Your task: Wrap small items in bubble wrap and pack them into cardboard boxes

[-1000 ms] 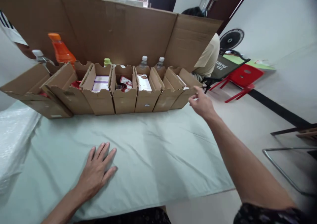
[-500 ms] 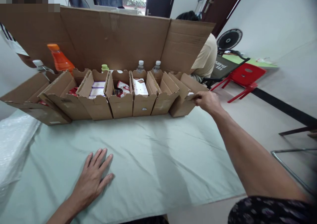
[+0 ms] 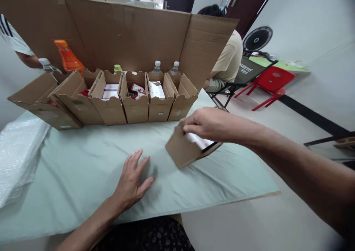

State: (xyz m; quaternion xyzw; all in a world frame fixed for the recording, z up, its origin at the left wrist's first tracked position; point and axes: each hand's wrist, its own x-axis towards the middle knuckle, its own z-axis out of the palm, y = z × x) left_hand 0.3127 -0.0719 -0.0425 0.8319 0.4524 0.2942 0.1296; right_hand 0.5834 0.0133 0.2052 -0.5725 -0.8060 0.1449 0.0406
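Observation:
My right hand (image 3: 201, 123) grips the upper edge of a cardboard box (image 3: 181, 147), tilted on the near right part of the cloth-covered table (image 3: 91, 177). Something white with a dark edge shows inside the box, partly hidden by the hand. To the left of it, my left hand (image 3: 135, 180) hovers or rests low over the cloth with its fingers apart, touching no box. Behind both hands stands a row of open cardboard boxes (image 3: 135, 112). They hold white packs (image 3: 110, 91), a red and white packet (image 3: 138, 91) and a white carton (image 3: 156, 90).
A tall cardboard panel (image 3: 130, 33) rises behind the row, with an orange bottle (image 3: 69, 58) and clear bottles before it. Bubble wrap (image 3: 22, 155) lies at the left. Two people sit beyond. A red chair (image 3: 273, 81) and a folding chair (image 3: 244, 71) stand at the right.
The rightmost box has come out of the row toward me, pulled and turned by my right hand. My left hand has moved right, nearer to that box.

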